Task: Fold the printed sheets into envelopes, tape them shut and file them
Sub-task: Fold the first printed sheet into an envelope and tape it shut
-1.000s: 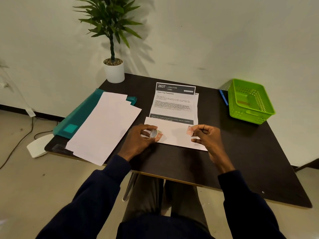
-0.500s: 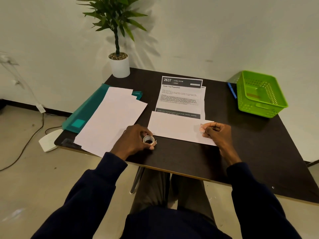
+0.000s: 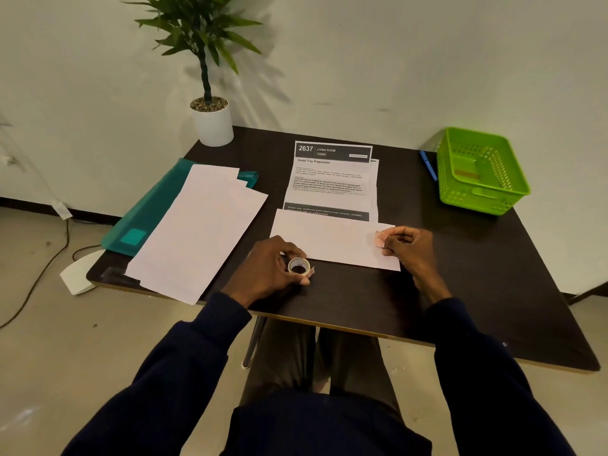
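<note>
A folded white envelope [image 3: 332, 240] lies flat on the dark table [image 3: 460, 291] in front of me. Behind it sits a printed sheet [image 3: 330, 179] headed "2637 Living Room". My left hand [image 3: 269, 269] holds a small roll of clear tape [image 3: 298, 266] on the table just below the envelope's left end. My right hand [image 3: 409, 246] pinches a short piece of tape [image 3: 379, 239] over the envelope's right end. A stack of blank white sheets [image 3: 197, 232] lies at the left on a teal folder [image 3: 144, 215].
A green plastic basket [image 3: 480, 169] stands at the back right with a blue pen [image 3: 428, 166] beside it. A potted plant [image 3: 210, 123] occupies the back left corner. A white device and cables lie on the floor at the left.
My left hand moved the tape roll off the envelope and down onto the table. My right hand carried the torn tape piece to the envelope's right end. The camera shifted slightly.
</note>
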